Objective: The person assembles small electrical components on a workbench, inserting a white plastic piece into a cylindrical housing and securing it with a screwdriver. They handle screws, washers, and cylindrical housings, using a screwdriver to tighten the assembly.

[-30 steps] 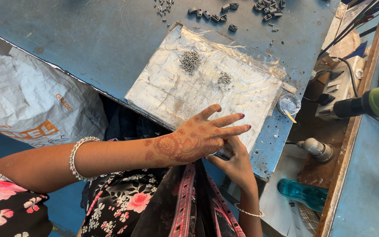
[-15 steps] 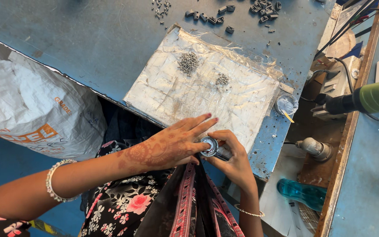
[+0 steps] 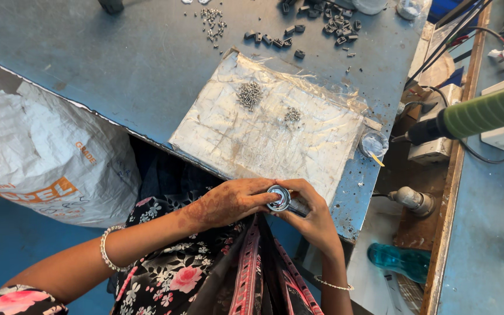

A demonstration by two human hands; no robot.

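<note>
The person holds a small round metal part (image 3: pixel 278 198) just off the near edge of the desk (image 3: pixel 118 64), above the lap, where both hands can meet on it. The right hand (image 3: pixel 313 219) cups the part from below and behind, its grip closed around the body so the round face points up toward the camera. The left hand (image 3: pixel 228 201) comes in from the side with fingertips pinched together on the rim of that face, a hold that suits turning or pressing something small into place; what exactly sits under the fingertips is too small to tell.

On the desk just beyond the hands lies a worn plastic-covered sheet (image 3: pixel 263 134), which serves as a working mat. Two little heaps of screws (image 3: pixel 250 93) rest on it, kept within easy reach and separated from the scatter of dark small parts (image 3: pixel 333 26) farther back. A small clear cup (image 3: pixel 373 144) stands at the mat's right corner. To the right, a green-handled power tool (image 3: pixel 485 111) hangs over the side bench, its tip pointing left. A white woven sack (image 3: pixel 36 151) sits to the left below the desk edge.
</note>
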